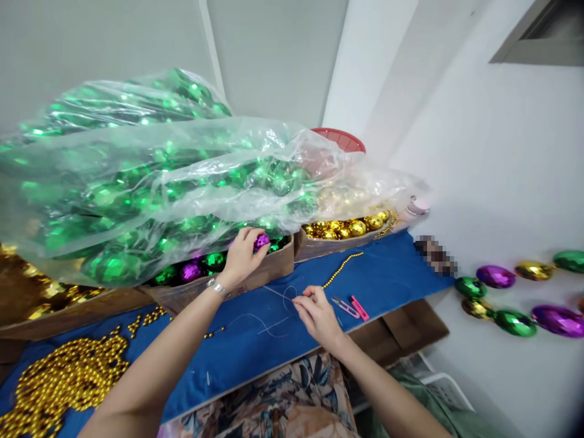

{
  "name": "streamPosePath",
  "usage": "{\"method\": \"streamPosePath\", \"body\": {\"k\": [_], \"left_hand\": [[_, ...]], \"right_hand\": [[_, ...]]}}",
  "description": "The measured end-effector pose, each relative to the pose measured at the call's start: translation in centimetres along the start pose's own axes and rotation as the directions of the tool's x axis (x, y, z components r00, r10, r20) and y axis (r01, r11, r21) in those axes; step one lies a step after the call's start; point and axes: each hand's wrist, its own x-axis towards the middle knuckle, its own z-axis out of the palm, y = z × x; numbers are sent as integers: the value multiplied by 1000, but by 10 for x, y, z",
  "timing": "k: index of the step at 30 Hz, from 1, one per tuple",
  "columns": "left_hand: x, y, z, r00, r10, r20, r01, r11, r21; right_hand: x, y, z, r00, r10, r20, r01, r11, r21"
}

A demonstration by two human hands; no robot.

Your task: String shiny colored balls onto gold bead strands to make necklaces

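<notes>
- Left hand [244, 255]: fingers curled around a shiny purple faceted ball [261, 242], which sits at the edge of the middle open-topped brown cardboard box [279, 266]. Whether the ball is clear of its neighbours cannot be told.
- Right hand [319, 316]: thumb and fingertips pinched together, apparently on a fine pale thread [274, 332] that loops loosely over the blue cloth-covered tabletop [228, 365].
- Handling, in my judgement: grip the ball lightly to spare its glossy facets, and draw it out clear of the plastic film overhead.
- The thread calls for a firm pinch near its end; its slack should lie clear of the pink-handled thread snips [345, 307] and the flat pink tool [359, 308] beside them, as a snag or knot is the likely fault.
- Middle box: green and purple faceted balls.
- Right-hand cardboard box [326, 247]: shiny gold balls.
- Left-hand cardboard box [91, 313]: gold faceted pieces, partly covered.
- Large translucent plastic bag [155, 143]: packed with green faceted balls, lying over the boxes.
- Red plastic basket [340, 137]: behind the bag; contents hidden.
- Loose stock: a heap of gold bead strands [77, 371] at left; a short gold bead strand [342, 267] beyond the right hand.
</notes>
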Motion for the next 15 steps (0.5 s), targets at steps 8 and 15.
{"method": "streamPosePath", "body": {"k": [8, 15], "left_hand": [[-64, 6, -30, 910, -370, 187, 310, 307, -900], [-112, -15, -26, 936, -351, 7, 262, 685, -680]], "right_hand": [[15, -17, -20, 998, -55, 33, 52, 995, 87], [23, -20, -23, 983, -166, 80, 172, 982, -75]]}}
